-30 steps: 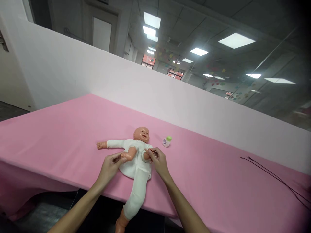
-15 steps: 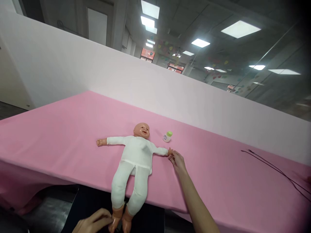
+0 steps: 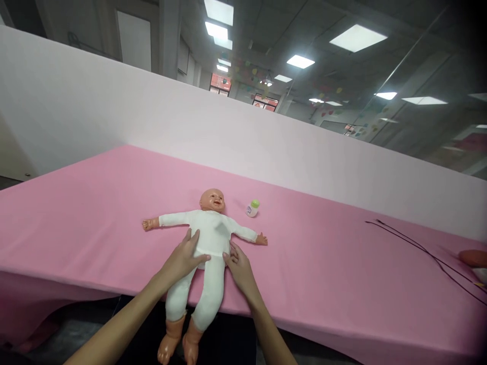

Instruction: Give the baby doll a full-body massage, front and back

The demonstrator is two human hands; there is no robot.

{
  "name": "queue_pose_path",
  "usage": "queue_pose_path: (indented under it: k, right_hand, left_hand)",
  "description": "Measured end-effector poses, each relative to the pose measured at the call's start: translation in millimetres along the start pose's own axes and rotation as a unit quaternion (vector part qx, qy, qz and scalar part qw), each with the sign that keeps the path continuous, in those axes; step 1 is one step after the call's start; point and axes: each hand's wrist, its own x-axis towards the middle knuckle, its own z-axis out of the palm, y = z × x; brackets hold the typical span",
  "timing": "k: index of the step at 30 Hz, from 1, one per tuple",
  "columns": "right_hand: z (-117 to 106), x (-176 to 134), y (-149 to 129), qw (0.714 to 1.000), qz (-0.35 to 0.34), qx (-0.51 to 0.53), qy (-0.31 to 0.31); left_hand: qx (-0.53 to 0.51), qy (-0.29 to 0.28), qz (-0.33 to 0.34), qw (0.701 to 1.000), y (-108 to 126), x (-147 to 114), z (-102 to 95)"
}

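A baby doll (image 3: 212,235) in white cloth lies on its back, arms spread and feet over the front edge of the pink-covered table (image 3: 312,263). My left hand (image 3: 186,257) grips its waist on the left, thumb across the front and fingers along the side. On the other side of the waist, my right hand (image 3: 239,263) closes on the doll with curled fingers, its thumb at the hip. A small white bottle with a green cap (image 3: 252,208) stands right of the doll's head.
Thin black cables (image 3: 422,248) run across the table's right side. An orange-brown object (image 3: 473,258) sits at the right edge, partly cut off. A white partition (image 3: 236,137) rises behind the table.
My left hand has come up from the doll's foot to its waist. My right hand has let go of the doll's hand and moved to the waist. The view has shifted slightly.
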Motion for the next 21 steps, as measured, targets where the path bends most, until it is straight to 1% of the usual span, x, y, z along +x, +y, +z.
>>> queue_pose_path:
  k: [2,5,7,8,10,11,12,13,14,15,17,18,19,21]
  right_hand:
    - [2.0,10.9,-2.9,1.000,-0.011,-0.001,0.015]
    - [0.3,20.4,-9.4,0.999,-0.016,-0.004,0.035]
    - [-3.3,14.1,-15.1,0.997,-0.016,-0.036,0.065]
    - [-6.1,5.8,-17.6,0.994,-0.014,-0.065,0.087]
    - [-13.8,-20.9,-19.0,0.984,0.008,-0.133,0.117]
    - [-17.7,-38.2,-16.9,0.980,0.031,-0.160,0.112]
    - [-20.7,-56.8,-12.5,0.979,0.073,-0.172,0.081]
    - [-21.9,-75.8,-6.0,0.978,0.125,-0.165,0.026]
    - [-20.6,-94.1,2.4,0.974,0.182,-0.135,-0.019]
    - [-16.2,-110.8,11.9,0.972,0.212,-0.089,-0.043]
    - [1.9,-137.6,31.4,0.973,0.209,0.036,-0.090]
    - [14.5,-147.2,39.8,0.966,0.214,0.116,-0.084]
    - [28.2,-154.5,46.8,0.950,0.234,0.197,-0.067]
    - [53.3,-163.7,56.1,0.905,0.269,0.330,-0.017]
  left_hand:
    - [-0.015,-0.007,0.003,1.000,2.8,8.4,4.0]
    - [-0.014,-0.034,-0.022,0.999,9.5,16.5,2.0]
    - [0.010,-0.042,-0.027,0.999,12.7,19.5,-5.5]
    - [0.028,-0.036,-0.023,0.999,12.5,20.4,-11.6]
    - [0.079,0.008,-0.012,0.997,5.4,21.8,-28.4]
    - [0.111,0.043,-0.009,0.993,-2.0,22.6,-38.6]
    - [0.146,0.082,-0.013,0.986,-12.0,23.7,-49.5]
    - [0.184,0.117,-0.024,0.976,-24.1,25.2,-60.4]
    - [0.221,0.138,-0.044,0.965,-37.5,26.9,-70.7]
    - [0.249,0.140,-0.072,0.956,-51.2,28.7,-80.0]
    - [0.261,0.103,-0.109,0.954,-76.2,32.7,-94.5]
    - [0.252,0.084,-0.115,0.957,-86.1,34.8,-99.6]
    - [0.237,0.069,-0.115,0.962,-93.9,37.0,-103.6]
    - [0.199,0.072,-0.109,0.971,-103.8,42.2,-109.3]
